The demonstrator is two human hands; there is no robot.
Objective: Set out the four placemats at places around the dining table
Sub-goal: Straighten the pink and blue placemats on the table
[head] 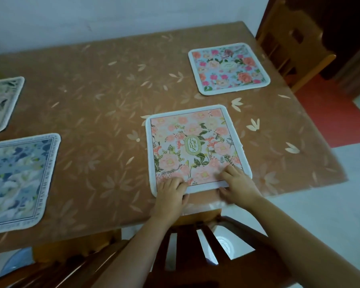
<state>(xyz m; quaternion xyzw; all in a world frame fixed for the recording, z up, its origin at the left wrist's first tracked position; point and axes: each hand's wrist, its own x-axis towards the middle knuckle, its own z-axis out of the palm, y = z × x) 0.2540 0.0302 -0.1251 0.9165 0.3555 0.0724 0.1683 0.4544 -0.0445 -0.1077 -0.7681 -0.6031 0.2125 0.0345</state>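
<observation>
Now | pink placemat (195, 148) lies flat on the table (102, 100), directly ahead of both hands, its near edge beside the table's edge | nearly square, no clear long axis | left hand (170, 193) pinches the near-left corner, right hand (237, 183) the near-right edge, both equally near | thin, white soft border, rounded corners, floral print | 3 other placemats (229, 68) lie well apart on the glossy cloth.
</observation>
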